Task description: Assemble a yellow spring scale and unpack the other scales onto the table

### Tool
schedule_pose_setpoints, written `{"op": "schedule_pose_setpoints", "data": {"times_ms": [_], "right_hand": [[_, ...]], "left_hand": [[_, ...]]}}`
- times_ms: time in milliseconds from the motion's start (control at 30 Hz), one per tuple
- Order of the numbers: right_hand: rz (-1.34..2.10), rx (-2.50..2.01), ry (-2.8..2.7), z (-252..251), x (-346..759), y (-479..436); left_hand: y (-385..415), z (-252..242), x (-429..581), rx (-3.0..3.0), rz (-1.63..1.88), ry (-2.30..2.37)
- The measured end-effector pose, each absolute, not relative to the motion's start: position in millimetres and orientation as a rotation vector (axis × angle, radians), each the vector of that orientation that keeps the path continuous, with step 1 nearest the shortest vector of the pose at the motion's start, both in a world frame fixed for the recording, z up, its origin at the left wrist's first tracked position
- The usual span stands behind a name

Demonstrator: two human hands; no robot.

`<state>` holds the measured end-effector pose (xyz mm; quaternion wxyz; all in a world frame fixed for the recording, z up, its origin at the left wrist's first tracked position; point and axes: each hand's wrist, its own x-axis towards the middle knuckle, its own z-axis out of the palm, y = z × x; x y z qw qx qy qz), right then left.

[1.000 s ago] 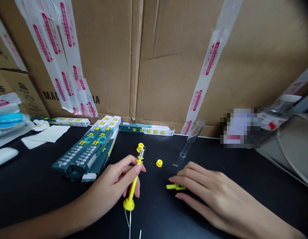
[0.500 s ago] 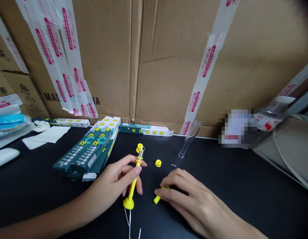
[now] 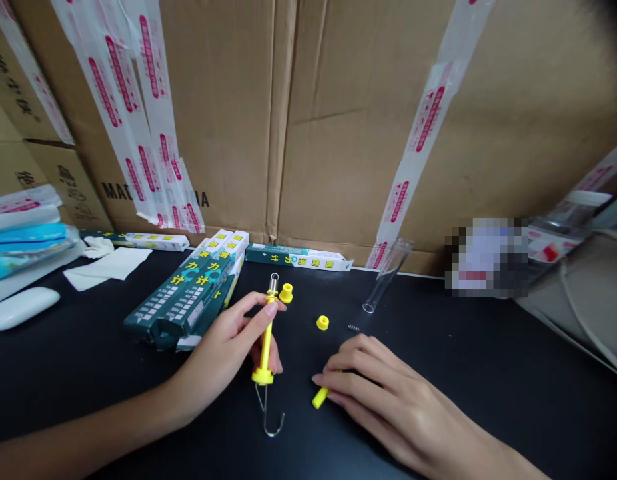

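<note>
Yellow hook rod (image 3: 267,343) is sitting just L of ctr, low in frame, held nearly upright in the L hand (image 3: 243,327). Thumb + fingers are grasping it near its top; a silvery coil w/ small ring (image 3: 273,285) is poking out above, and a metal hook (image 3: 273,432) is hanging from the flanged yellow base, toward bottom ctr. R hand (image 3: 388,393) is resting low, R of ctr, palm down, fingers bent and gripping a short yellow piece (image 3: 320,398); one end is showing past the fingertips, the rest is hidden, & can't tell if it's touching the table (image 3: 468,387).

One yellow cap (image 3: 286,293) is lying just beside the coil, another yellow cap (image 3: 322,323) btwn the hands, a bit farther back. Tiny spring (image 3: 354,327) is lying just beyond the R hand's knuckles; clear tube (image 3: 386,280) is slanting behind it, R of ctr.

Green-and-white boxes (image 3: 188,293) are lying L of ctr, near the L hand. White paper (image 3: 111,267) is lying farther L, mid-height. Big taped carton (image 3: 348,133) is filling the upper frame.
</note>
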<state>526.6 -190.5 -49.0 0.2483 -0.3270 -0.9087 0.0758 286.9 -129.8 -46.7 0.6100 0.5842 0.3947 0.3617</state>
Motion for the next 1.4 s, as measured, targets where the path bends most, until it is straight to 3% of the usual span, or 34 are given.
{"op": "schedule_pose_setpoints", "data": {"times_ms": [1400], "right_hand": [[0.305,-1.033,-2.372,-53,527,-186]], "left_hand": [[-134,-52,286,1.392,0.665,0.913]]}}
